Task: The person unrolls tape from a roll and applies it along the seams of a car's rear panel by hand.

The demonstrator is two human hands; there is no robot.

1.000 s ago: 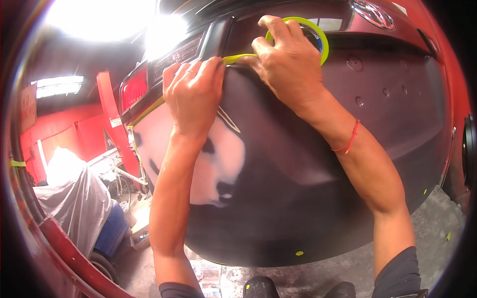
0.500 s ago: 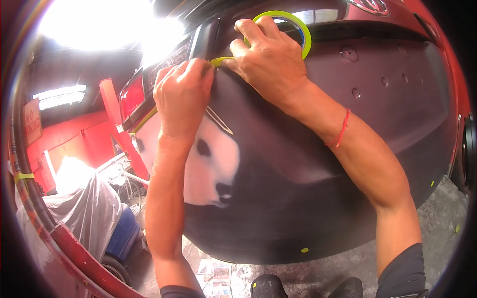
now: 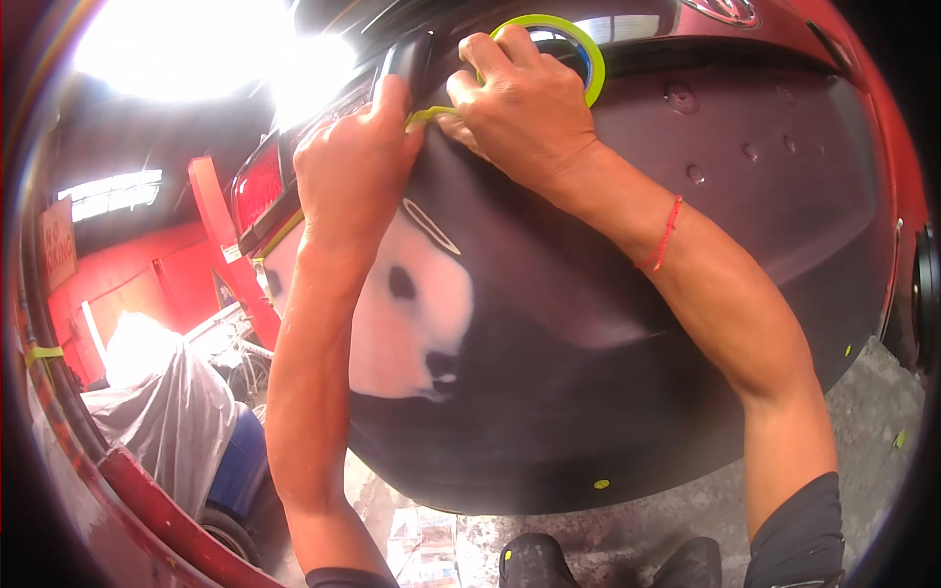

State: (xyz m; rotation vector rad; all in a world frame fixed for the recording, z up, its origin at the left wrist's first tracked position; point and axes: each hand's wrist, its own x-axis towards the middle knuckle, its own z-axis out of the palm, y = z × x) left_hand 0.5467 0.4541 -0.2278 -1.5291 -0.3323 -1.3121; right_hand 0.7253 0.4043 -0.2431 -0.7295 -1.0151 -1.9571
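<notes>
My right hand [image 3: 529, 118] grips a roll of yellow-green masking tape [image 3: 599, 73] from its near left side. A short strip of tape [image 3: 431, 114] runs from it to my left hand [image 3: 351, 181]. That hand's fingers are bent over the strip's other end, at the panel's upper edge beside the tail light [image 3: 260, 196]; its index finger points up along a dark trim piece [image 3: 414, 64]. Below both hands spreads a dull dark car panel [image 3: 588, 412] with a pale sanded patch [image 3: 407, 343]. My left fingertips are partly hidden.
Several round dents or holes mark the panel at right, near a badge [image 3: 725, 10]. A grey sheet [image 3: 167, 402] covers something by a blue container [image 3: 235, 456] at left. A red car edge [image 3: 167, 510] curves along the lower left. Paper [image 3: 421, 549] lies on the concrete floor.
My left index finger has lifted and stretched upward along the trim. Both hands and the tape roll have shifted slightly up and left in view.
</notes>
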